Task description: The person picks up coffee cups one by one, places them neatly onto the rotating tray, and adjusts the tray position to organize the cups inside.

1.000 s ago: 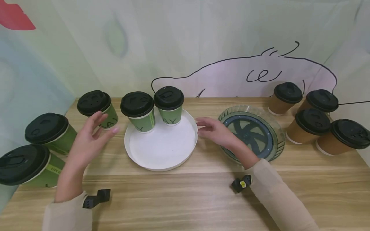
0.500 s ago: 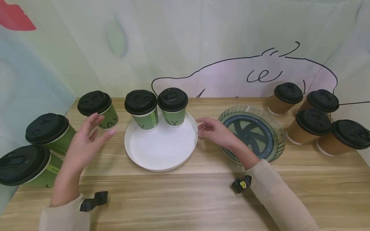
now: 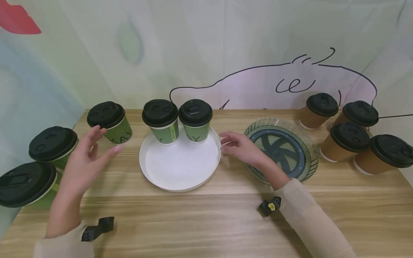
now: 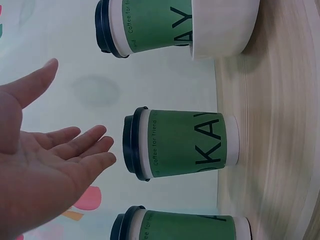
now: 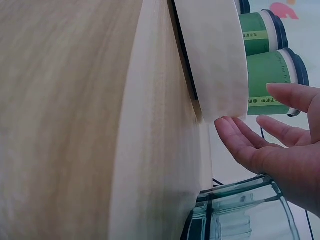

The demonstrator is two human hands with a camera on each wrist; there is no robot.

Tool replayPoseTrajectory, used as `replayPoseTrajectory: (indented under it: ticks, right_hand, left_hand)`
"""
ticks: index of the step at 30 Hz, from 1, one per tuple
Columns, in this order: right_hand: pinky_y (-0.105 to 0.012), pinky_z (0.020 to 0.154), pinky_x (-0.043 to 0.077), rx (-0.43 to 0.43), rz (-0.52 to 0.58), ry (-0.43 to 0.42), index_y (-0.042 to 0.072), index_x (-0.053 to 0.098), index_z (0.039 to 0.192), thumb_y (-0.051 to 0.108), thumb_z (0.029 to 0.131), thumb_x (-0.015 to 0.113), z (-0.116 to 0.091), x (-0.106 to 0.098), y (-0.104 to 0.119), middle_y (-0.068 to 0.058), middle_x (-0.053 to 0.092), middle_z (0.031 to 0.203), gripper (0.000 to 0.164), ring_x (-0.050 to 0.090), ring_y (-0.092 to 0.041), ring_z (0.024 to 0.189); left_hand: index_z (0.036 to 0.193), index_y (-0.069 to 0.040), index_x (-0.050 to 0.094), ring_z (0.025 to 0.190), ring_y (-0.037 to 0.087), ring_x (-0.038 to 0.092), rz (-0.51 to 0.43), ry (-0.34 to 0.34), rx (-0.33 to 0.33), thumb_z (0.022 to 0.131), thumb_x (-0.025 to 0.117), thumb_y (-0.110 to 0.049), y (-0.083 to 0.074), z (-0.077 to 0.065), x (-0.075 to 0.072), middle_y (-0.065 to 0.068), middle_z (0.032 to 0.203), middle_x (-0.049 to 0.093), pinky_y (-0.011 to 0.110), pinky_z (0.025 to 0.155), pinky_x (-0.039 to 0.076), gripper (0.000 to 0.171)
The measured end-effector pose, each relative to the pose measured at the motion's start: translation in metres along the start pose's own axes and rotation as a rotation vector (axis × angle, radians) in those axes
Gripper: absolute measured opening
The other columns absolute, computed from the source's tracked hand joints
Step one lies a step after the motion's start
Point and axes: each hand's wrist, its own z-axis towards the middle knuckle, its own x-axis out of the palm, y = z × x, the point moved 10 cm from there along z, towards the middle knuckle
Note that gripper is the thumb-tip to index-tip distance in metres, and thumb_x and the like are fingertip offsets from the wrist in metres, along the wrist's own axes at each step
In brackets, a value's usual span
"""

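White tray (image 3: 180,166) on worktop (image 3: 206,222), 2 green cups (image 3: 166,132) at tray's back, L hand (image 3: 82,161) to tray's left, fingers apart, nr another green cup (image 3: 120,130), R hand (image 3: 238,145) relaxed, touching tray's right side

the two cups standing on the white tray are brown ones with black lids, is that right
Not quite: the colour is wrong. The two cups standing on the white tray are green ones with black lids, as the head view shows.
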Motion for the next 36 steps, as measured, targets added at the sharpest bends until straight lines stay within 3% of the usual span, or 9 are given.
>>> replayPoseTrajectory:
  ticks: [7,10,13,17,26,36]
  right_hand:
    - [-0.039,0.089,0.046,-0.020,0.025,0.017,-0.002,0.044,0.131,0.005,0.088,0.058,-0.001,0.002,0.002,-0.020,0.053,0.122,0.045,0.054,-0.029,0.108]
    - [-0.039,0.089,0.046,-0.027,0.027,0.018,-0.003,0.045,0.130,0.005,0.088,0.057,-0.001,0.002,0.002,-0.021,0.054,0.121,0.044,0.055,-0.030,0.107]
    - [-0.039,0.088,0.046,-0.029,0.024,0.018,-0.003,0.046,0.129,0.005,0.088,0.057,-0.001,0.002,0.003,-0.021,0.054,0.120,0.043,0.055,-0.030,0.107]
    - [-0.038,0.088,0.046,-0.028,0.019,0.018,-0.003,0.047,0.128,0.005,0.088,0.058,-0.002,0.002,0.004,-0.020,0.055,0.120,0.042,0.055,-0.029,0.107]
    - [-0.038,0.088,0.047,-0.035,0.019,0.016,-0.003,0.048,0.127,0.005,0.088,0.058,-0.003,0.002,0.005,-0.020,0.055,0.120,0.041,0.055,-0.029,0.106]
    - [-0.038,0.088,0.047,-0.039,0.015,0.015,-0.003,0.049,0.127,0.006,0.089,0.058,-0.003,0.001,0.006,-0.019,0.055,0.120,0.040,0.055,-0.029,0.106]
  left_hand:
    - [0.147,-0.018,0.014,0.136,0.023,0.018,0.056,-0.057,-0.015,0.087,0.061,-0.035,0.016,-0.001,-0.011,0.008,0.149,0.023,0.038,0.109,0.014,0.078]
    - [0.147,-0.016,0.016,0.136,0.024,0.017,0.088,-0.068,-0.033,0.087,0.060,-0.037,0.013,-0.004,-0.016,0.009,0.149,0.021,0.039,0.109,0.015,0.078]
    - [0.148,-0.014,0.013,0.136,0.030,0.014,0.088,-0.055,-0.040,0.087,0.060,-0.036,0.003,-0.010,-0.021,0.012,0.150,0.017,0.049,0.107,0.013,0.080]
    - [0.148,-0.014,0.009,0.136,0.030,0.011,0.113,-0.067,-0.091,0.087,0.060,-0.036,-0.001,-0.017,-0.029,0.011,0.150,0.015,0.050,0.107,0.012,0.083]
    - [0.148,-0.014,0.001,0.132,0.045,0.005,0.193,-0.075,-0.191,0.087,0.060,-0.039,0.010,-0.030,-0.043,0.016,0.151,0.004,0.060,0.102,0.013,0.089]
    - [0.148,-0.011,0.003,0.133,0.042,0.002,0.223,-0.138,-0.213,0.088,0.060,-0.033,0.019,-0.039,-0.064,0.017,0.151,0.003,0.059,0.104,0.010,0.085]
